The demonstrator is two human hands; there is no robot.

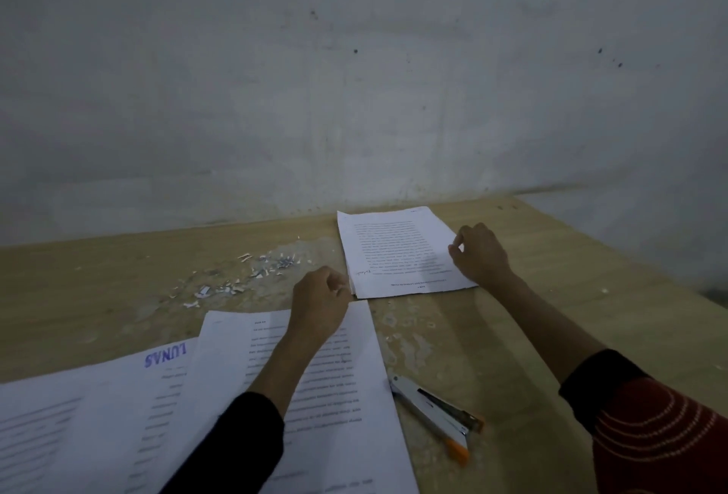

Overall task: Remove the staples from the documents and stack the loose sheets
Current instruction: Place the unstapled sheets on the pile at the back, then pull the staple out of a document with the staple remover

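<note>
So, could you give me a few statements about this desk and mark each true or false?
1. The right hand is at the far stack's right edge. True.
2. The stapler lies on the table, in neither hand. True.
3. The scraps lie right of the stack. False: they lie left of it.
4. The LUNAS sheet tops the stack. False: it lies at the near left, apart from it.
</note>
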